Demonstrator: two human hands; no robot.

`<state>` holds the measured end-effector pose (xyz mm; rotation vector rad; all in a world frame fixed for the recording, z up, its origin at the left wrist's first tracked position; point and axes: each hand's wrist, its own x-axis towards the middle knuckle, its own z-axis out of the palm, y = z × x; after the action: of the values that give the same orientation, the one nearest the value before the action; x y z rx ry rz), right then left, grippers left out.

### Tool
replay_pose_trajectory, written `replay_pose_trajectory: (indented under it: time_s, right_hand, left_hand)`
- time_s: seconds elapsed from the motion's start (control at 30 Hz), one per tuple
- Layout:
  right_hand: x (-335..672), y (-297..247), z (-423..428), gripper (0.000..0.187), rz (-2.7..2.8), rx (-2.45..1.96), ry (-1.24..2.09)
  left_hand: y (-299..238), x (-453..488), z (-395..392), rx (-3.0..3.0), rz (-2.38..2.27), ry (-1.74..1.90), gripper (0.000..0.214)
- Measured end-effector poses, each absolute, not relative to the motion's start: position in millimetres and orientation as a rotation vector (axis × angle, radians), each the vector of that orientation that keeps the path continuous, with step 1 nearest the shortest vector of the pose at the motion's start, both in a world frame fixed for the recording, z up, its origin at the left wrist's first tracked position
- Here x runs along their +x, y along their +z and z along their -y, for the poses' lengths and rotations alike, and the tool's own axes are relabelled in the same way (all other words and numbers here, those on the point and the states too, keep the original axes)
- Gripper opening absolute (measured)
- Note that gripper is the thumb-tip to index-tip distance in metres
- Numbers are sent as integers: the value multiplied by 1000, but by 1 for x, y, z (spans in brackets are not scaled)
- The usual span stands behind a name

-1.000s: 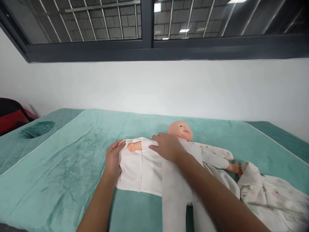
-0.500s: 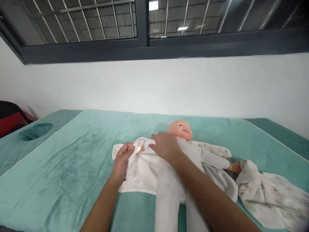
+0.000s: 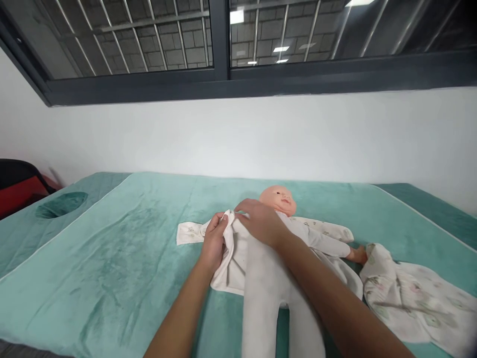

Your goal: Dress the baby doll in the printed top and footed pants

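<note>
The scene is evenly and brightly lit from overhead. Ceiling lamps (image 3: 236,16) show as white patches reflected in the dark window (image 3: 223,40) glass. The white wall (image 3: 261,139) reads slightly grey, without glare. Shadows are soft and short: a faint one lies on the teal bed cover (image 3: 112,258) beneath the left forearm. The wide lens bends the window frame and the bed edges near the corners. The forearms at the lower edge look soft; the centre is sharp.
</note>
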<state>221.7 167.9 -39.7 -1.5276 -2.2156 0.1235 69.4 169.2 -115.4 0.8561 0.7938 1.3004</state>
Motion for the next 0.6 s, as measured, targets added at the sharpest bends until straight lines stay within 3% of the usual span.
replay_pose_trajectory:
  time_s: [0.13,0.2,0.47,0.6]
  right_hand:
    - [284,-37,-129,47,1802,-2067,-66]
    - [314,-49,-108,48,1793,-2224,79]
    - [306,-90,-70,45,1324,-1900,703]
    - [289,-93,-73,55,1153,-1553,900]
  left_hand:
    - [-123,65,-169,761,-834,1318,35]
    - [-124,63,-169,712,-860,1326,38]
    - [-100,88,-167,905,-966,1256,38]
    - [-82,100,-176,1110,-967,1166,35]
